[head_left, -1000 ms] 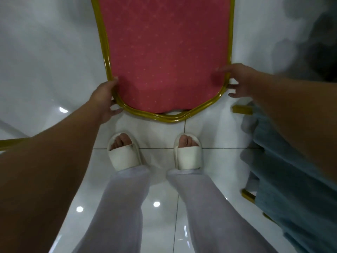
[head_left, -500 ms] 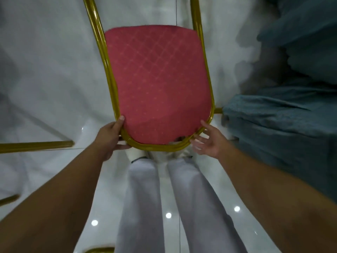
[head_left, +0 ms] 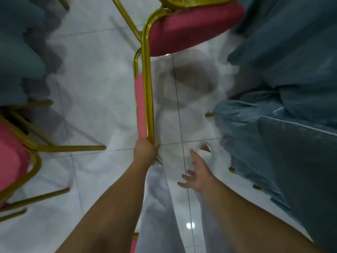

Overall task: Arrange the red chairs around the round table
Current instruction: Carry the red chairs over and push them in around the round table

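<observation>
In the centre of the frame the left hand (head_left: 145,150) grips closed the gold top rail of the red chair (head_left: 191,28), which looks stiff and rather light, while the right hand (head_left: 197,173) hangs open, holding nothing.

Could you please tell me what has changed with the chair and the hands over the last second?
The chair has swung round, so its backrest now shows edge-on with the seat toward the blue cloth. The right hand has let go and hangs open. The left hand still grips the gold frame at the backrest's top.
</observation>
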`<state>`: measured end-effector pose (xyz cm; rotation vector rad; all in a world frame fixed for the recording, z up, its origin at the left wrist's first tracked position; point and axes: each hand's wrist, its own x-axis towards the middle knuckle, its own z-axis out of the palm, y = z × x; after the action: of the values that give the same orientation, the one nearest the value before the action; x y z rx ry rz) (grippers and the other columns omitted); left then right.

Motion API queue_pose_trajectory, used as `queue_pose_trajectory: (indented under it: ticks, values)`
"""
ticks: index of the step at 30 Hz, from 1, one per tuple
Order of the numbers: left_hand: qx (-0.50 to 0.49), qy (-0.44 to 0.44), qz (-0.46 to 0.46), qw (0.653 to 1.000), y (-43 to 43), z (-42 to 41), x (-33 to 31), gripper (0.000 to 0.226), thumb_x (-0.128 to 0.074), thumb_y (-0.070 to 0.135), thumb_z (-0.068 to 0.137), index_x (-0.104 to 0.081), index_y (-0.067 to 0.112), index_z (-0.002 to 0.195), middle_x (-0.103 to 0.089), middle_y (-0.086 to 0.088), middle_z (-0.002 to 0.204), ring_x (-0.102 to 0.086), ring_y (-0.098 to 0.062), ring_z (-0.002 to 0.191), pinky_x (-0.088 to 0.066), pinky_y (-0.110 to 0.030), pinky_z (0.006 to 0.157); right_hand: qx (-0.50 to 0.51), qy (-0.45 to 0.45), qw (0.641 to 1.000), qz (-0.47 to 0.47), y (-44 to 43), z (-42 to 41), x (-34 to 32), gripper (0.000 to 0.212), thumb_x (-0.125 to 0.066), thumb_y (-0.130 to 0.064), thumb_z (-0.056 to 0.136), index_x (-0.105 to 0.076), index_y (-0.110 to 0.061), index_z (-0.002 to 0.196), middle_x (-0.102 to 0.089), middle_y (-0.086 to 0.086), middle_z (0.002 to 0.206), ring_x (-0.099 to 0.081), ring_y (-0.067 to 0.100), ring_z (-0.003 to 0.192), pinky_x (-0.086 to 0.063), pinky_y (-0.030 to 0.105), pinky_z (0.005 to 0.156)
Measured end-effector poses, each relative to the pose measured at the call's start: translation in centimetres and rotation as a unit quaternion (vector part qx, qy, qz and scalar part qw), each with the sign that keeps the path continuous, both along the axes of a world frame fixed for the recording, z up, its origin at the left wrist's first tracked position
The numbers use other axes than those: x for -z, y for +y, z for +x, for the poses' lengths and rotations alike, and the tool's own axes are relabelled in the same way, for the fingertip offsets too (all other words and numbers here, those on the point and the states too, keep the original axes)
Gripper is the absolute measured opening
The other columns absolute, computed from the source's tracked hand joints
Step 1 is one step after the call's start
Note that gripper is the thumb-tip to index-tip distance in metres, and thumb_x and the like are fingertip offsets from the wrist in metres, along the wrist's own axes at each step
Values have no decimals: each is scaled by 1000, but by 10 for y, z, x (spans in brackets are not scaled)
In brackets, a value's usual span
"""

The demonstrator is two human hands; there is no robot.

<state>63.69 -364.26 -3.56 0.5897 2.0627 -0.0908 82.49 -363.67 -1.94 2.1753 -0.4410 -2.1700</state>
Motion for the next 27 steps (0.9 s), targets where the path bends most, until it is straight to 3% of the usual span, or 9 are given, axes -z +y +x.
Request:
queue_pose_trajectory:
  ticks: [3,5,8,12,14,16,20,24,27]
  values:
    - [-16,-8,-18,1000,0,4,-5,32,-70,43,86,-54,15,88,-60,-6,83,-61,-26,76,-53,-34,71,5,5,1000,24,14,21,-16,41,-74,-54,81,-54,-25,101,-47,5,121,-45,32,114,-40,64,101]
    - [-7,-12,-6,1000,16,6,-12,35,-73,45,82,-53,17,89,-55,-1,79,-58,-28,80,-56,-40,76,13,3,999,39,22,33,-27,36,-72,-50,84,-56,-26,105,-44,5,135,-44,32,123,-38,64,104]
    - [-18,-31,14,999,45,8,-41,34,-74,46,77,-61,15,82,-60,-5,76,-63,-27,73,-58,-36,61,-43,3,996,76,27,38,-44,64,-71,-44,86,-44,-27,141,-37,3,151,-38,30,136,-35,60,107]
    - [-95,-85,9,992,80,5,-94,32,-73,35,77,-64,8,92,-67,-13,87,-68,-31,74,-60,-38,52,-218,73,960,162,20,21,-82,98,-82,-44,75,-24,-36,154,-34,-1,152,-34,26,139,-33,41,100]
    - [-143,-117,14,983,93,2,-124,24,-71,28,76,-64,7,85,-68,-13,84,-69,-30,71,-62,-47,57,-258,119,929,238,21,7,-105,100,-89,-44,66,-31,-45,147,-43,-14,136,-43,12,131,-38,26,92]
    - [-198,-170,24,965,105,-3,-157,23,-68,22,76,-64,3,87,-65,-14,76,-67,-30,65,-61,-49,57,-306,120,884,333,24,-7,-129,81,-91,-36,64,-45,-56,127,-53,-35,117,-53,-11,109,-45,9,81]
    - [-251,-287,65,922,139,-14,-231,17,-61,21,81,-60,11,93,-58,-10,73,-63,-24,64,-60,-42,58,-405,-35,794,452,34,-10,-187,70,-75,-25,84,-42,-37,144,-56,-10,133,-53,16,123,-47,38,105]
    - [-291,-341,134,884,171,-36,-310,8,-60,22,79,-59,14,78,-57,-4,70,-63,-19,65,-58,-37,56,-483,-104,710,502,76,1,-265,46,-61,-17,91,-54,-37,132,-65,-6,97,-64,21,89,-56,31,77]
    - [-343,-337,152,863,169,-75,-353,24,-64,23,79,-56,15,58,-57,-2,56,-62,-15,49,-55,-29,48,-569,-109,607,544,110,-21,-325,43,-58,-13,86,-62,-31,125,-69,0,96,-65,25,86,-56,35,76]
